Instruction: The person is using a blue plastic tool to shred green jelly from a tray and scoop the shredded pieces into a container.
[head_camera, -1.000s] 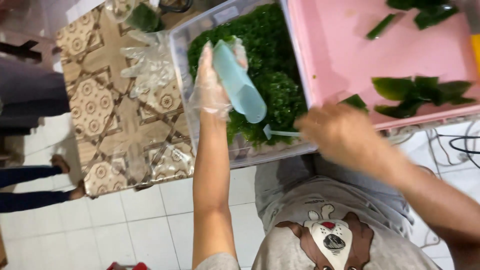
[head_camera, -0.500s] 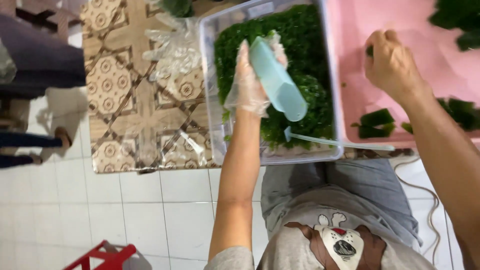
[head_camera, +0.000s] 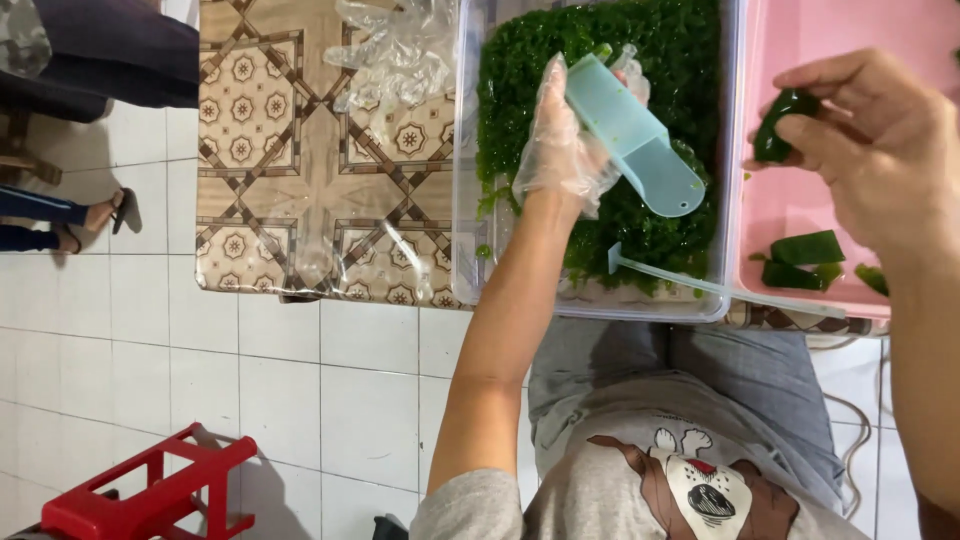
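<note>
My left hand (head_camera: 562, 150), in a thin clear plastic glove, grips a light blue plastic scoop-like tool (head_camera: 632, 137) above a clear plastic tub (head_camera: 462, 200) filled with fine green plant matter (head_camera: 600, 60). My right hand (head_camera: 870, 140), bare, pinches a dark green leaf piece (head_camera: 778, 122) over a pink tray (head_camera: 800, 200). More cut green leaf pieces (head_camera: 805, 258) lie in the tray near its front edge. A thin pale stick (head_camera: 720, 290) rests along the tub's front rim.
Crumpled clear plastic gloves (head_camera: 395, 55) lie on the patterned table top (head_camera: 270, 180) left of the tub. A red plastic stool (head_camera: 150, 490) stands on the white tiled floor. Another person's legs and sandalled foot (head_camera: 90, 215) are at the far left.
My right hand has picked up a leaf piece and lifted it over the pink tray. My left hand keeps the blue tool above the greens. The view has shifted.
</note>
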